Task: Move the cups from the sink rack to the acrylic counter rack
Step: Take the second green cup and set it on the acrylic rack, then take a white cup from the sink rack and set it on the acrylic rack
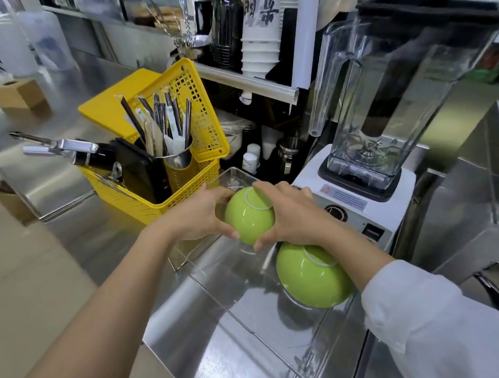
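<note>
A green cup (248, 217) is upside down, its white foot ring facing up, at the far end of the clear acrylic rack (243, 313) on the steel counter. My left hand (199, 217) grips its left side and my right hand (290, 218) grips its right side and top. A second green cup (310, 278) rests upside down in the rack just nearer to me, partly under my right wrist. The sink rack is not in view.
A yellow plastic basket (184, 189) with a steel utensil cup, straws and black tools stands left of the rack's far end. A white-based blender (383, 109) stands close on the right. Stacked paper cups and bottles sit on a shelf behind.
</note>
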